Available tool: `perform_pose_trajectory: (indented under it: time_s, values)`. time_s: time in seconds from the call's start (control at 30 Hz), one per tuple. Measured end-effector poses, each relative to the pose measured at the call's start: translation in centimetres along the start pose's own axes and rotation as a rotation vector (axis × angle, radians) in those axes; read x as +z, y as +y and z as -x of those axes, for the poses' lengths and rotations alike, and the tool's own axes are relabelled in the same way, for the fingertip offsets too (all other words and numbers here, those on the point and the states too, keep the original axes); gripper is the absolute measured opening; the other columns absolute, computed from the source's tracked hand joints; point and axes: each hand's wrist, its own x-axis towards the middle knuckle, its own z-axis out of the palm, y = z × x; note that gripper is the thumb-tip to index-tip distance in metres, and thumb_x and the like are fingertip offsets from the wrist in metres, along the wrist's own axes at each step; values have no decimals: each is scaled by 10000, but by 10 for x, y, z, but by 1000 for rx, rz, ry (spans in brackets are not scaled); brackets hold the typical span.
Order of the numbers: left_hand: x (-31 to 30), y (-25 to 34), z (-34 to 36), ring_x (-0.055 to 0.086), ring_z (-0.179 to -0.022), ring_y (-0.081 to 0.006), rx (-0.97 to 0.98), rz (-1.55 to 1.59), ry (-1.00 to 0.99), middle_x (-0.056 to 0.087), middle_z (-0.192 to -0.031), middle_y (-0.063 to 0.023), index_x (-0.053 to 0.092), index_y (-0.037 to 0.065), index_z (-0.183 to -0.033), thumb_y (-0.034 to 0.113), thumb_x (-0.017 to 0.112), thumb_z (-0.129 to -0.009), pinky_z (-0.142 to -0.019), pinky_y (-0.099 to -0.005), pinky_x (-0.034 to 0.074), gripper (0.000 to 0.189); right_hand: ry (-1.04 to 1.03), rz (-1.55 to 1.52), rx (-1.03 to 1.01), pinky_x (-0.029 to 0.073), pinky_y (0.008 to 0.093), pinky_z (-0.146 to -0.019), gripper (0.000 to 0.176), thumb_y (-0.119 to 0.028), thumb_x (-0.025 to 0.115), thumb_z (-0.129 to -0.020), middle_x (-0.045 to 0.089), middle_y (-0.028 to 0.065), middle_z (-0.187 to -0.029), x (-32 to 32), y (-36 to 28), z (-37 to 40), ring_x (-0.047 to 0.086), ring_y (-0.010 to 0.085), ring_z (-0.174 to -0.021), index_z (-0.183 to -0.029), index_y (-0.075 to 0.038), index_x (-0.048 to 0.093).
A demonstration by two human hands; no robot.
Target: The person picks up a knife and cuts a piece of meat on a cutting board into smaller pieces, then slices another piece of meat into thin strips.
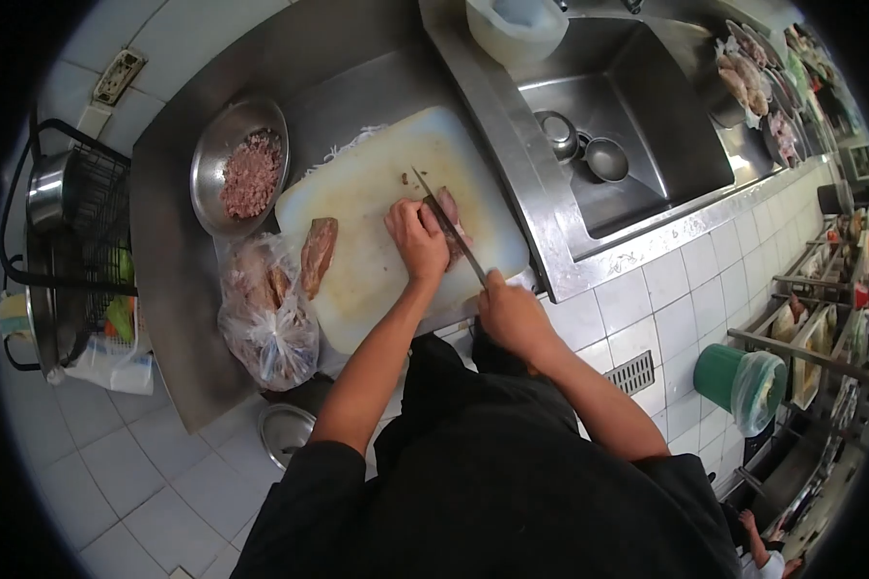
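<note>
My right hand [514, 315] is wrapped round the handle of a kitchen knife [451, 234], whose long blade points up and left across the cutting board [357, 275]. A piece of raw meat [449, 205] lies beside the blade, partly hidden by it and my fingers. My left hand [419, 241] is closed over this meat with its fingers curled, close against the blade. Small dark scraps of meat lie near the knife tip. Left of my left hand, a longer strip of meat [319, 253] rests on the board.
A metal bowl of chopped meat [251, 179] and a plastic bag of meat [266, 314] stand left of the board. The sink [637, 125] holds metal vessels. A white plastic container [517, 34] sits at its upper edge. On the floor stands a green bucket [724, 378].
</note>
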Motion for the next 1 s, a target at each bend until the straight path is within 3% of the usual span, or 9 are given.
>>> perform_pose_trajectory:
  time_s: [0.13, 0.37, 0.53, 1.0]
  values:
    - [4, -8, -3, 516, -1058, -390, 43, -5, 10, 588, -1092, -170, 553, 18, -1027, 54, 598, -948, -956, -494, 390, 97, -39, 9, 34, 520, 622, -744, 193, -159, 513, -951, 678, 311, -811, -4, -1, 20, 666, 520, -784, -1039, 12, 493]
    - [4, -10, 0, 522, -1061, -391, 32, 2, 24, 588, -1070, -168, 555, 20, -1026, 68, 585, -959, -956, -504, 386, 88, 120, -38, -112, 520, 612, -785, 199, -182, 498, -962, 671, 329, -820, 42, 19, -70, 660, 536, -800, -1022, 7, 486]
    - [6, -5, 2, 528, -1076, -400, 32, 21, 35, 580, -1094, -190, 554, 22, -1026, 76, 591, -947, -962, -519, 391, 103, 88, -70, -50, 491, 626, -804, 225, -208, 512, -995, 657, 347, -815, 26, 17, -44, 635, 559, -819, -1031, 11, 474]
    - [1, -1, -1, 521, -1019, -379, 10, 50, 75, 571, -1027, -156, 548, 27, -991, 15, 570, -934, -927, -488, 391, 61, 153, 5, -120, 504, 621, -750, 214, -201, 518, -990, 649, 322, -735, 6, -21, -36, 644, 540, -737, -1010, 7, 472]
